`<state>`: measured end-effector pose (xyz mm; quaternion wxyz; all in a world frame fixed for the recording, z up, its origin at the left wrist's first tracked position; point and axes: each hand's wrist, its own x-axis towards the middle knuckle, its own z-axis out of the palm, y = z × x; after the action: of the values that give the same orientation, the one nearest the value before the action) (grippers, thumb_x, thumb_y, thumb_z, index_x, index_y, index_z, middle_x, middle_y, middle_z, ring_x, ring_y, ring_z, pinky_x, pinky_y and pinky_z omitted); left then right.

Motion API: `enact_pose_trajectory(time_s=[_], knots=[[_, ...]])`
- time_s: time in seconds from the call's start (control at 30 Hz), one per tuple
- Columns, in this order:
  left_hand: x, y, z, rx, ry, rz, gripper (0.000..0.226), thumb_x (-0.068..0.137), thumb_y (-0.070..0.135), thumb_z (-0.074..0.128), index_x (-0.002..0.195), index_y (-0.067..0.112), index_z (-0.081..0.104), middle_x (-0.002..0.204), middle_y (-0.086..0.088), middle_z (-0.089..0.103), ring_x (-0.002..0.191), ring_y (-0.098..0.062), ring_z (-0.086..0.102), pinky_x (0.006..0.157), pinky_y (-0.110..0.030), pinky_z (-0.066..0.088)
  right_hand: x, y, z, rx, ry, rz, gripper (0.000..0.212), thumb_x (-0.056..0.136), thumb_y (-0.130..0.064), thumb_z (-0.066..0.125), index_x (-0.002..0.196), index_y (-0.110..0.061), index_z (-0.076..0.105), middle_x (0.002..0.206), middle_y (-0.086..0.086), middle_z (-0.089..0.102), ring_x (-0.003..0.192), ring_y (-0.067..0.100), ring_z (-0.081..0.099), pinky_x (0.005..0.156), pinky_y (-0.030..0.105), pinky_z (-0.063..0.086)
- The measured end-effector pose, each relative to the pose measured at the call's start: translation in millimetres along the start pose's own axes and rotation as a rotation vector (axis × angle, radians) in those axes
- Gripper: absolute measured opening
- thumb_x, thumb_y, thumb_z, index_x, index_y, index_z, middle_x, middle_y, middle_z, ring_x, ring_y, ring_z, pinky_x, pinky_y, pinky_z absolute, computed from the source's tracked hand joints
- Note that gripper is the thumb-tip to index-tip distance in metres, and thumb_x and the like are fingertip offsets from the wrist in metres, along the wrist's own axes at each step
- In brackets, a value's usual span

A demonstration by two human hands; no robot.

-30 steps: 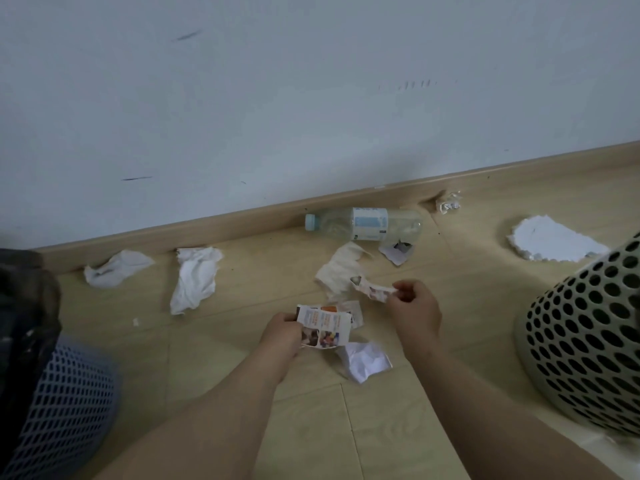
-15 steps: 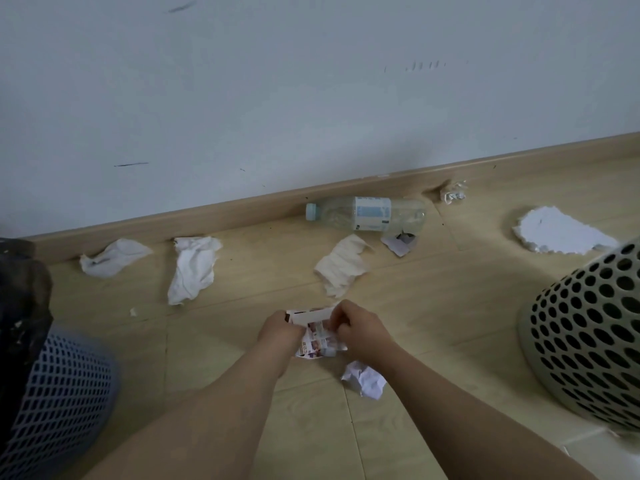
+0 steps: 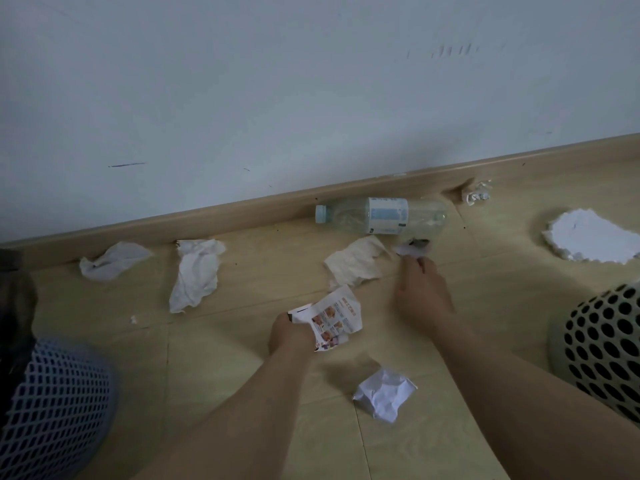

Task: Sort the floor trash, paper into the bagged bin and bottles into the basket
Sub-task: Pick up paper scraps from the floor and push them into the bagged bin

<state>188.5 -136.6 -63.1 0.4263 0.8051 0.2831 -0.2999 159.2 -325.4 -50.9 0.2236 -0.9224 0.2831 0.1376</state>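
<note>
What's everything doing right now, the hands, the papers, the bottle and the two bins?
left hand, holds the crumpled printed leaflet.
right hand, fingertips at the small scrap; grip unclear.
bottle, lying on its side beside the baseboard, cap on.
paper ball, crumpled, on the floor, untouched.
beige napkin, crumpled on the floor.
bagged bin, at the left, inside hidden.
basket, at the right, inside hidden.

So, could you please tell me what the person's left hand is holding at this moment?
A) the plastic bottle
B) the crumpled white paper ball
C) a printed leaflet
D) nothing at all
C: the left hand grips the printed leaflet, while the bottle lies against the skirting board and the crumpled white paper sits untouched on the floor.
</note>
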Motion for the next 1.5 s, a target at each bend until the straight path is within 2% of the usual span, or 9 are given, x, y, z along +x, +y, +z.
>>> enact_pose_trajectory(time_s=[0.47, 0.6, 0.7, 0.77, 0.83, 0.9, 1.03, 1.17, 1.5], knots=[[-13, -9, -16, -0.148, -0.161, 0.08, 0.036, 0.091, -0.002, 0.044, 0.124, 0.005, 0.055, 0.118, -0.015, 0.062, 0.102, -0.032, 0.061, 0.089, -0.041, 0.051, -49, 2, 30, -0.196, 0.072, -0.03, 0.034, 0.101, -0.021, 0.029, 0.128, -0.023, 0.048, 0.126, 0.003, 0.051, 0.112, 0.02, 0.051, 0.084, 0.031, 0.043], [-19, -13, -25, -0.141, -0.227, 0.109, 0.04, 0.091, -0.006, 0.039, 0.123, 0.008, 0.058, 0.104, -0.011, 0.063, 0.091, -0.028, 0.061, 0.07, -0.032, 0.053, -58, 3, 30, -0.305, 0.048, -0.076, 0.042, 0.095, -0.01, 0.035, 0.131, -0.028, 0.048, 0.122, 0.003, 0.055, 0.116, 0.02, 0.049, 0.086, 0.031, 0.041], [-23, -16, -35, -0.091, -0.247, 0.112, 0.039, 0.091, -0.007, 0.038, 0.12, 0.006, 0.06, 0.095, -0.01, 0.061, 0.086, -0.026, 0.06, 0.073, -0.034, 0.053, -72, -8, 21, -0.386, 0.313, -0.177, 0.021, 0.066, 0.003, 0.064, 0.076, -0.014, 0.07, 0.073, 0.012, 0.062, 0.069, 0.029, 0.063, 0.059, 0.031, 0.048], [-23, -17, -39, -0.073, -0.254, 0.094, 0.036, 0.091, -0.006, 0.038, 0.115, 0.008, 0.061, 0.087, -0.006, 0.062, 0.078, -0.025, 0.061, 0.07, -0.033, 0.054, -78, -8, 19, -0.389, 0.447, -0.177, 0.024, 0.041, 0.005, 0.078, 0.051, -0.01, 0.062, 0.053, 0.01, 0.055, 0.048, 0.028, 0.056, 0.046, 0.029, 0.045], [-23, -17, -44, -0.065, -0.242, 0.087, 0.032, 0.091, -0.005, 0.04, 0.109, 0.012, 0.06, 0.077, -0.002, 0.059, 0.067, -0.018, 0.057, 0.055, -0.027, 0.048, -79, -9, 20, -0.358, 0.433, -0.132, 0.03, 0.037, -0.001, 0.085, 0.056, -0.009, 0.063, 0.058, 0.01, 0.056, 0.051, 0.028, 0.056, 0.049, 0.03, 0.045], [-24, -17, -46, -0.054, -0.217, 0.082, 0.029, 0.09, -0.005, 0.041, 0.106, 0.012, 0.06, 0.073, -0.002, 0.057, 0.063, -0.017, 0.055, 0.05, -0.025, 0.044, -76, -11, 19, -0.31, 0.381, -0.082, 0.026, 0.059, -0.012, 0.079, 0.082, -0.012, 0.066, 0.081, 0.01, 0.058, 0.073, 0.029, 0.058, 0.065, 0.032, 0.042], [-23, -16, -43, -0.055, -0.203, 0.054, 0.027, 0.09, -0.005, 0.043, 0.109, 0.003, 0.061, 0.085, -0.013, 0.059, 0.077, -0.028, 0.057, 0.069, -0.033, 0.049, -65, -4, 22, -0.247, 0.194, -0.014, 0.061, 0.083, -0.03, 0.056, 0.138, -0.034, 0.03, 0.143, 0.001, 0.027, 0.123, 0.025, 0.034, 0.097, 0.034, 0.029], [-21, -10, -39, -0.071, -0.141, -0.03, 0.016, 0.092, -0.003, 0.045, 0.092, 0.01, 0.055, 0.068, -0.008, 0.051, 0.062, -0.024, 0.049, 0.067, -0.034, 0.045, -63, 0, 25, -0.243, 0.013, -0.092, 0.044, 0.092, -0.016, 0.042, 0.134, -0.027, 0.036, 0.14, 0.0, 0.034, 0.118, 0.03, 0.037, 0.091, 0.035, 0.038], [-14, -12, -40, -0.096, -0.155, -0.107, 0.025, 0.094, 0.001, 0.047, 0.07, 0.007, 0.049, 0.068, -0.009, 0.049, 0.063, -0.025, 0.049, 0.06, -0.032, 0.041, -59, 16, 31, -0.184, 0.108, -0.128, 0.023, 0.095, -0.012, 0.038, 0.111, -0.012, 0.055, 0.114, 0.009, 0.052, 0.1, 0.026, 0.049, 0.074, 0.028, 0.036]])
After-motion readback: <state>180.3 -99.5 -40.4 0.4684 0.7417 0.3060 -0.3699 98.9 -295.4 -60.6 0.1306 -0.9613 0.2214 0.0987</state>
